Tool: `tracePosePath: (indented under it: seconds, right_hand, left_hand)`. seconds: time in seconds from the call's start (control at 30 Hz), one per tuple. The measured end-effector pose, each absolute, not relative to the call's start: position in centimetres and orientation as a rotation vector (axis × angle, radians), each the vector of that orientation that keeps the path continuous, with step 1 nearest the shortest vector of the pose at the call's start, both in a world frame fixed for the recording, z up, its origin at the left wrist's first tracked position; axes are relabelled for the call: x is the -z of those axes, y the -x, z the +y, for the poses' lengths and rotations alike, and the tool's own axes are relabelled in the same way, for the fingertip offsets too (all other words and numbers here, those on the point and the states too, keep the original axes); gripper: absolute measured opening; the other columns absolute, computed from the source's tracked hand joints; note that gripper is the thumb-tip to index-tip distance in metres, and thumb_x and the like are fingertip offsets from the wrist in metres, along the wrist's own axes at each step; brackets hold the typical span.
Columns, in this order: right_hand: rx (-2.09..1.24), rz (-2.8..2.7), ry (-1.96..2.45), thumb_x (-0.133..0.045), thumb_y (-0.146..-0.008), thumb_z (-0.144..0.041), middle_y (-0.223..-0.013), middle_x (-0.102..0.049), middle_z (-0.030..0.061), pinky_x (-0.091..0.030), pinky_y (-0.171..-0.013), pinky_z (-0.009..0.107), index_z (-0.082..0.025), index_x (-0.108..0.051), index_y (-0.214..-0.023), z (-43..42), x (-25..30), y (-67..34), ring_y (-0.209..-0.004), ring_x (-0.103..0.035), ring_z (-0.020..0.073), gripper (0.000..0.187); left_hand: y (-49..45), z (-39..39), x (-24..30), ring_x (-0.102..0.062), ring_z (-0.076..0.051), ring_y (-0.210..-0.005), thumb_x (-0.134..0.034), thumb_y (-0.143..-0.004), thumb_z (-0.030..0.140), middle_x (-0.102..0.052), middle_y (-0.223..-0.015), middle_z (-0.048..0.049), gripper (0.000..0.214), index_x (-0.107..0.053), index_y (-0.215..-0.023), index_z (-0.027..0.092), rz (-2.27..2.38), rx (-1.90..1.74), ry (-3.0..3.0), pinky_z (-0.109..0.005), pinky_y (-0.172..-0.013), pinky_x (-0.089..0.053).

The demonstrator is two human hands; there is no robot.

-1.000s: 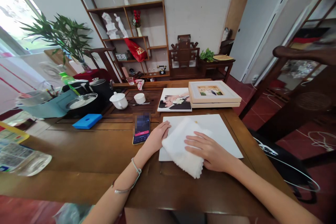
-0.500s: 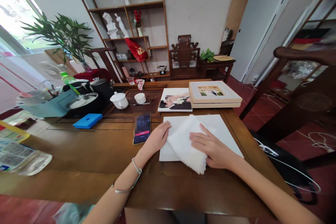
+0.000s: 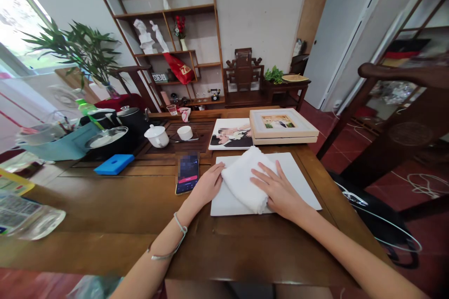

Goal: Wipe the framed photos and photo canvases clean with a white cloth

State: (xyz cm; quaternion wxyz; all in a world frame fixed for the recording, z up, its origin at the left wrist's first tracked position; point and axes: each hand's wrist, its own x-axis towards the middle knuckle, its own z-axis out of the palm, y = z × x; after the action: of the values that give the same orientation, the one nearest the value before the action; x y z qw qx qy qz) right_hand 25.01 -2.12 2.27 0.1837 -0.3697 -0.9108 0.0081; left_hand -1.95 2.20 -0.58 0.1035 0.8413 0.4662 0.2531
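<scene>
A flat white board [image 3: 298,182] lies on the wooden table. Across its middle is a folded white cloth [image 3: 242,180] with a fluffy edge. My right hand [image 3: 280,191] rests flat on the cloth with its fingers spread. At the board's left edge, my left hand [image 3: 209,183] grips it with fingers bent over the rim; its thumb is hidden. A phone [image 3: 187,174] with a lit screen lies just left of that hand. Behind the board are a photo print [image 3: 231,134] and a pale framed picture [image 3: 284,126] on a stack.
On the left stand a blue block [image 3: 114,164], a lidded black pan [image 3: 107,140], a teal bin [image 3: 63,142] and a clear plastic pack [image 3: 33,217]. A white lidded cup [image 3: 156,136] and a small bowl [image 3: 184,132] sit on the tea tray. A wooden chair [image 3: 396,135] is at right.
My right hand and the cloth have slid away from me, up the board, and the cloth's near corner no longer hangs as far over the front edge. My left hand stays at the left edge.
</scene>
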Motion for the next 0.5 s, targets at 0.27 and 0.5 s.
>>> tracePosePath:
  seconds: [0.27, 0.5]
  right_hand:
    - [-0.265, -2.691, 0.363, -0.048, -0.062, -0.015, -0.102, -0.071, 0.0102, -0.007, -0.118, 0.056, -0.018, -0.063, -0.099, -3.7, -2.1, -24.0, -0.118, -0.057, 0.0248, 0.040]
    - [0.064, -2.568, 1.088, -0.048, -0.066, -0.004, -0.128, -0.062, 0.0148, -0.007, -0.113, 0.066, -0.014, -0.062, -0.114, -2.2, -2.5, -25.2, -0.134, -0.040, 0.0336, 0.051]
  left_hand:
    - [1.9, 2.1, 0.6, -0.055, -0.026, -0.125, -0.041, -0.093, 0.013, -0.061, -0.128, -0.0155, 0.029, -0.062, -0.113, 0.014, 1.385, -0.793, -2.476, -0.047, -0.106, -0.046]
    - [1.9, 2.2, 0.5, -0.053, -0.026, -0.127, -0.040, -0.091, 0.009, -0.061, -0.129, -0.0136, 0.032, -0.062, -0.113, 0.015, 1.362, -0.789, -2.491, -0.046, -0.107, -0.046]
